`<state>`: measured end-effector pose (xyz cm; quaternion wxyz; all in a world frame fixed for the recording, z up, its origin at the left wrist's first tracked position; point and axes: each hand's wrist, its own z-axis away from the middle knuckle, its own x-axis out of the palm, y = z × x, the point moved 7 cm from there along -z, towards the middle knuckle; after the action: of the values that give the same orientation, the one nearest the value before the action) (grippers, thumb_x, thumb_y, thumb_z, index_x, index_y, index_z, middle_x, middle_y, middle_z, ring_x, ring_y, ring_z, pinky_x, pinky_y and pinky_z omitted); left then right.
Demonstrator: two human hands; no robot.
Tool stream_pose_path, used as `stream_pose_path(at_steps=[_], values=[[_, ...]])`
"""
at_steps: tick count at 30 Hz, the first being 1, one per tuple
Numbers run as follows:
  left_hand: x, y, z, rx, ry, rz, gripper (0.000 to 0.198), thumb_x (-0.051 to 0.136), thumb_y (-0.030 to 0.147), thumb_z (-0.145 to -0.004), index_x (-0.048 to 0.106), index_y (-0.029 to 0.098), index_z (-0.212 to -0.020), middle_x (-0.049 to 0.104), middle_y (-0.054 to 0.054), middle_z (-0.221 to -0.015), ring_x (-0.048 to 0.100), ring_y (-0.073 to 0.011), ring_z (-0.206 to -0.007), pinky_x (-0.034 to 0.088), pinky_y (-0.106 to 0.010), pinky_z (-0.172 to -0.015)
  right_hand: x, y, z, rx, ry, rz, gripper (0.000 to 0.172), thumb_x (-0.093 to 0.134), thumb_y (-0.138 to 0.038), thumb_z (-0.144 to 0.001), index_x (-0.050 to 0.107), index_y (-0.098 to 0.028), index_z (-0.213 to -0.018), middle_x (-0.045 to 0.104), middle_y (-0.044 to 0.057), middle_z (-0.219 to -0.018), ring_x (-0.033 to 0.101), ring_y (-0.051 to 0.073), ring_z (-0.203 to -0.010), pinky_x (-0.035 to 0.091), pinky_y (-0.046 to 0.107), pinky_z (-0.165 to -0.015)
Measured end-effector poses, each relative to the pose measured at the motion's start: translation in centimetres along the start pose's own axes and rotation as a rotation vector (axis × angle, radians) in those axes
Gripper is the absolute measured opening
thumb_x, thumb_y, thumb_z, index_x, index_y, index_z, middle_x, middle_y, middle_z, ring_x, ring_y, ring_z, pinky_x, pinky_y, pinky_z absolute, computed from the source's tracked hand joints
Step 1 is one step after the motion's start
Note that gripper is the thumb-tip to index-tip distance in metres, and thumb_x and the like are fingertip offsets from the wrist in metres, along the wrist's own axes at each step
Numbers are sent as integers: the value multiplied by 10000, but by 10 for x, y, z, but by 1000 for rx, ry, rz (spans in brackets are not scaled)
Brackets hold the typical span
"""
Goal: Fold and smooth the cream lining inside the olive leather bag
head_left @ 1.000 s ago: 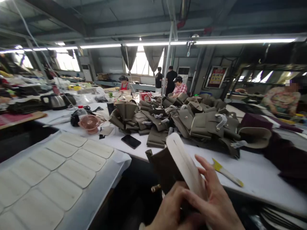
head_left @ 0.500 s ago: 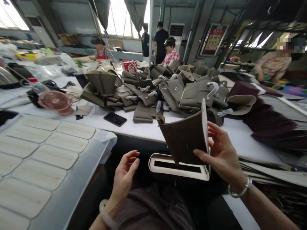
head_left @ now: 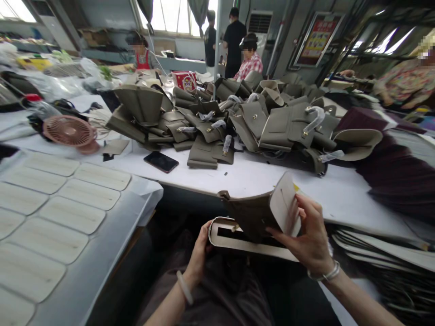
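Note:
My right hand [head_left: 311,237] is closed on a dark taupe leather bag piece [head_left: 248,213]. Its thumb presses the leather while the fingers are behind the pale panel [head_left: 283,203] at the right end. Below the bag piece is a long, rounded form with a cream rim [head_left: 258,248] and a dark slot in its top. My left hand [head_left: 200,246] grips the left end of this form, some fingertips hidden behind it. The bag piece hangs tilted over the form, covering part of the slot; whether they touch I cannot tell.
A heap of taupe bags [head_left: 278,127] covers the white table. Nearer lie a phone [head_left: 161,161] and a pink fan [head_left: 70,132]. Pale rounded panels [head_left: 64,240] lie in rows at left; dark strips [head_left: 384,267] are at right. Several people are beyond.
My left hand has moved right and closed on the end of the cream-rimmed form. My right hand has lowered the bag piece and turned its pale panel more toward me.

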<state>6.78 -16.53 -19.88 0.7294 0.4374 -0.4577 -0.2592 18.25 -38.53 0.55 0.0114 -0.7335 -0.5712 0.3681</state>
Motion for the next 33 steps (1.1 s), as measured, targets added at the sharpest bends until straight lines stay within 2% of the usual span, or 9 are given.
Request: stream_pose_path(at_steps=[4,8,11,15,24,27,29,31,33], values=[[2,-11,-4,13,24,90,559,350,663,-940,481,322,-1364,484,-24,-1429,391,-273,-1340,409,-374,-998,2,-8,8,-107,-33,152,946,814,-351,-715,282,-244,-1490,446,159,-1318,470,345,-1243,491,568,-1005],[8,-11,-7,85,-7,187,577,343,627,-958,484,234,-1356,546,-83,-1353,448,-283,-1298,391,-377,-1037,13,-17,14,-252,-172,301,954,747,-400,-785,186,-190,-1528,455,185,-1321,498,332,-1215,510,503,-998],[8,-13,-8,82,15,201,593,327,628,-962,491,214,-1354,548,-92,-1348,453,-283,-1293,359,-382,-1072,16,-12,16,-271,-263,503,934,700,-444,-819,167,-171,-1536,481,193,-1310,528,338,-1165,534,489,-942],[2,-16,-9,73,62,195,576,354,636,-952,513,236,-1336,535,-67,-1369,435,-270,-1310,333,-359,-1089,12,-6,16,-251,-244,737,892,654,-444,-854,151,-179,-1542,523,190,-1274,559,336,-1097,535,489,-888],[4,-17,-9,63,35,238,594,354,619,-962,487,202,-1364,532,-96,-1367,459,-272,-1288,358,-383,-1074,36,-7,28,-351,-500,690,902,684,-364,-832,165,-145,-1537,508,181,-1328,531,323,-1116,509,465,-889],[7,-14,-8,66,22,290,579,382,614,-957,507,209,-1352,527,-93,-1376,446,-261,-1304,344,-367,-1094,46,-11,31,-394,-593,613,938,715,-308,-793,162,-182,-1540,515,149,-1352,538,313,-1111,519,457,-878],[8,-12,-7,74,28,295,565,389,609,-958,513,215,-1343,529,-90,-1377,444,-256,-1307,338,-359,-1102,51,-14,30,-384,-608,539,960,723,-356,-784,158,-181,-1540,519,149,-1359,545,313,-1120,529,459,-888],[8,-10,-6,89,28,279,547,378,594,-967,506,219,-1344,521,-85,-1387,440,-254,-1312,335,-360,-1107,58,-18,29,-365,-656,438,908,713,-408,-787,225,-200,-1524,529,143,-1356,562,304,-1122,541,454,-903],[9,-7,-4,106,15,271,534,354,574,-981,496,213,-1349,512,-85,-1397,429,-257,-1322,335,-366,-1108,64,-18,28,-323,-763,339,800,719,-381,-771,355,-249,-1471,543,121,-1347,586,286,-1112,554,438,-913]])
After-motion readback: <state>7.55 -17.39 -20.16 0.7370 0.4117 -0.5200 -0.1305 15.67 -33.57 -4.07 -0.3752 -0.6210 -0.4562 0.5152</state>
